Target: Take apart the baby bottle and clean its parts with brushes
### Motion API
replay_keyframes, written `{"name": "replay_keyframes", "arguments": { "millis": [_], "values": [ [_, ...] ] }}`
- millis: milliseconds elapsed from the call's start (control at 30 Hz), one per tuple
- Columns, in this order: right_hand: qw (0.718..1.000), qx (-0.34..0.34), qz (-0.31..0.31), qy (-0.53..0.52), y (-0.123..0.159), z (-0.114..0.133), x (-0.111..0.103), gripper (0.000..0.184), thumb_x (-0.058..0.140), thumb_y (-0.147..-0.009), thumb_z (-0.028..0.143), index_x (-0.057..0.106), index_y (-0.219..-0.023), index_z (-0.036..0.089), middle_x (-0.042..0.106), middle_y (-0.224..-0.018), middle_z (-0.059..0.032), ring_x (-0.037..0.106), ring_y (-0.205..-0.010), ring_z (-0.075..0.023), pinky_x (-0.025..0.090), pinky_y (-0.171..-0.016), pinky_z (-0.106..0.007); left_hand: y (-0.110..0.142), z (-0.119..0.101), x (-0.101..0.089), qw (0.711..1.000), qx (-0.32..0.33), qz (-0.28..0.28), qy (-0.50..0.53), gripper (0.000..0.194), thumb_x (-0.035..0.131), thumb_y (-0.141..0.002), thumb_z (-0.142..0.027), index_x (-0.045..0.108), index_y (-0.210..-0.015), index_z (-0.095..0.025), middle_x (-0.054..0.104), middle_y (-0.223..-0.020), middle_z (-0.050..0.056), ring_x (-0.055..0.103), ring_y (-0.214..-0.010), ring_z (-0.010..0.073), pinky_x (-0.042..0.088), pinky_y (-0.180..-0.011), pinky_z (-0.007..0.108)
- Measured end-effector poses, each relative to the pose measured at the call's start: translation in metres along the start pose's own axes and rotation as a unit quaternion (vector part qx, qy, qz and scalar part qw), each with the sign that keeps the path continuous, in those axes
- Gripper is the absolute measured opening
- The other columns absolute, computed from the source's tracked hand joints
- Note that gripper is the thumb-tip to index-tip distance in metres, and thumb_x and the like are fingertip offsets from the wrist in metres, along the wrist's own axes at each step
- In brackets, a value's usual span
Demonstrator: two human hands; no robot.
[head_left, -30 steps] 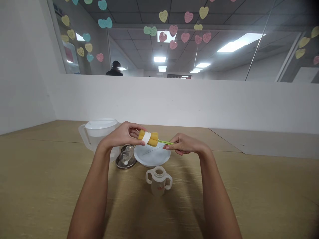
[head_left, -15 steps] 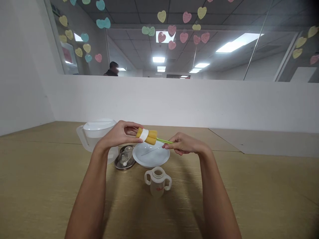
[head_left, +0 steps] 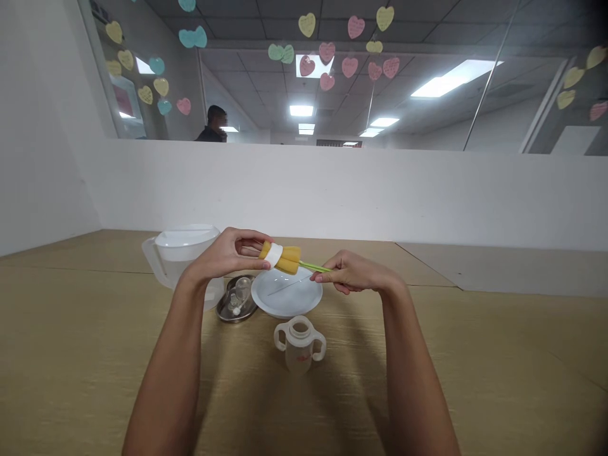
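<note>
A sponge bottle brush [head_left: 287,259] with a yellow head, a white band and a thin green handle is held sideways above the bowl. My left hand [head_left: 228,252] pinches the sponge head around its white band, thumb below and fingers above. My right hand [head_left: 354,272] is closed around the green handle. A thin pale rod [head_left: 289,286] slants from the right fingertips over the white bowl [head_left: 286,308]; what it belongs to is hidden. Below the hands, a two-handled baby bottle [head_left: 299,348] stands upright without a lid.
Left of the bowl, a metal tray [head_left: 230,315] holds small clear bottle parts [head_left: 242,289]. A lidded white pitcher [head_left: 178,253] stands behind my left wrist. A white wall [head_left: 332,190] closes off the table's back, with glass above it and a person [head_left: 213,126] behind the glass.
The view has shifted very slightly. Both hands keep the same hold on the bottle brush, and the things on the table have not moved.
</note>
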State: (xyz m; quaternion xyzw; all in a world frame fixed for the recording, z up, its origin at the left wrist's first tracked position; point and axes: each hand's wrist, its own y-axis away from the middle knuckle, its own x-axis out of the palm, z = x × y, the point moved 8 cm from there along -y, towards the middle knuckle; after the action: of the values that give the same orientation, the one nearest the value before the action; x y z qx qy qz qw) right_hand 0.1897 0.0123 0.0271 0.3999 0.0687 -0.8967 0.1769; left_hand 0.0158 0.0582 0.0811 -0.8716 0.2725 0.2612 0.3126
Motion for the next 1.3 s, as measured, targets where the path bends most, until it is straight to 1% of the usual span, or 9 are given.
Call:
{"name": "replay_keyframes", "arguments": {
  "millis": [167,300,400,567,733,867,1000,1100,1300],
  "values": [
    [1.0,0.017,-0.005,0.024,0.002,-0.011,-0.005,0.048,0.053,-0.074,0.055,0.04,-0.048,0.016,0.037,-0.041,0.0042,0.027,-0.035,-0.0038,0.02,-0.036,-0.021,0.001,0.008,-0.008,1.0,-0.013,-0.007,-0.018,0.051,0.073,-0.06,-0.041,0.061,-0.101,-0.013,0.065,-0.087,0.007,0.06,-0.084,0.0209,0.052,-0.077,0.032],
    [0.99,0.116,-0.079,0.031,0.026,-0.057,-0.034,0.051,0.053,-0.072,0.059,0.04,-0.048,0.016,0.039,-0.04,0.0029,0.025,-0.034,-0.0041,0.019,-0.036,-0.022,0.013,0.032,-0.044,0.99,-0.069,-0.102,-0.075,0.052,0.072,-0.06,-0.043,0.06,-0.1,-0.014,0.065,-0.086,0.007,0.061,-0.084,0.0209,0.051,-0.08,0.034],
    [0.979,0.158,-0.129,0.001,0.046,-0.08,-0.052,0.052,0.056,-0.07,0.061,0.038,-0.048,0.017,0.04,-0.041,0.0026,0.025,-0.034,-0.0039,0.02,-0.036,-0.022,0.015,0.032,-0.05,0.985,-0.06,-0.117,-0.107,0.05,0.071,-0.06,-0.042,0.06,-0.102,-0.016,0.063,-0.098,0.007,0.06,-0.09,0.021,0.049,-0.086,0.036],
    [0.984,0.083,-0.158,-0.012,0.044,-0.044,-0.05,0.052,0.053,-0.072,0.06,0.039,-0.048,0.016,0.042,-0.042,0.0018,0.03,-0.035,-0.0041,0.025,-0.038,-0.021,0.003,0.004,-0.023,0.985,0.035,-0.076,-0.153,0.041,0.065,-0.066,-0.032,0.061,-0.105,-0.019,0.058,-0.111,0.004,0.055,-0.1,0.0194,0.043,-0.094,0.033],
    [0.995,-0.005,-0.096,-0.017,0.012,0.0,-0.021,0.052,0.05,-0.073,0.063,0.044,-0.051,0.016,0.042,-0.043,0.0024,0.031,-0.034,-0.0043,0.023,-0.036,-0.02,0.001,-0.007,-0.009,0.98,0.031,-0.061,-0.186,0.068,0.063,-0.066,-0.027,0.041,-0.13,-0.027,0.06,-0.104,0.003,0.054,-0.098,0.0192,0.045,-0.088,0.032],
    [0.997,0.01,-0.079,0.017,-0.003,-0.003,-0.012,0.047,0.051,-0.074,0.057,0.043,-0.053,0.016,0.043,-0.045,0.0024,0.033,-0.036,-0.0049,0.025,-0.037,-0.02,0.0,-0.01,-0.002,0.983,0.037,-0.045,-0.176,0.084,0.065,-0.063,-0.032,0.028,-0.137,-0.026,0.059,-0.105,0.005,0.054,-0.099,0.0206,0.043,-0.087,0.032],
    [0.984,0.038,-0.158,0.079,0.004,-0.003,-0.025,0.043,0.051,-0.077,0.048,0.04,-0.05,0.016,0.041,-0.045,0.0027,0.033,-0.039,-0.0055,0.028,-0.041,-0.021,-0.004,-0.004,0.004,0.983,0.021,-0.027,-0.182,0.089,0.066,-0.061,-0.03,0.022,-0.139,-0.026,0.059,-0.104,0.005,0.055,-0.096,0.0201,0.044,-0.084,0.031],
    [0.975,0.009,-0.2,0.099,0.01,0.012,-0.029,0.043,0.049,-0.078,0.044,0.037,-0.049,0.016,0.041,-0.045,0.0026,0.033,-0.041,-0.0057,0.027,-0.043,-0.021,-0.005,-0.002,0.002,0.978,0.016,-0.035,-0.205,0.089,0.065,-0.061,-0.028,0.021,-0.139,-0.027,0.059,-0.099,0.004,0.056,-0.089,0.019,0.044,-0.079,0.029],
    [0.99,0.032,-0.108,0.084,0.0,0.011,-0.009,0.037,0.049,-0.077,0.043,0.041,-0.053,0.017,0.044,-0.047,0.0017,0.036,-0.04,-0.0072,0.029,-0.042,-0.022,-0.002,-0.004,-0.001,0.981,0.024,-0.03,-0.192,0.092,0.067,-0.06,-0.031,0.021,-0.139,-0.027,0.059,-0.101,0.004,0.055,-0.088,0.018,0.044,-0.079,0.028]
  ]
}}
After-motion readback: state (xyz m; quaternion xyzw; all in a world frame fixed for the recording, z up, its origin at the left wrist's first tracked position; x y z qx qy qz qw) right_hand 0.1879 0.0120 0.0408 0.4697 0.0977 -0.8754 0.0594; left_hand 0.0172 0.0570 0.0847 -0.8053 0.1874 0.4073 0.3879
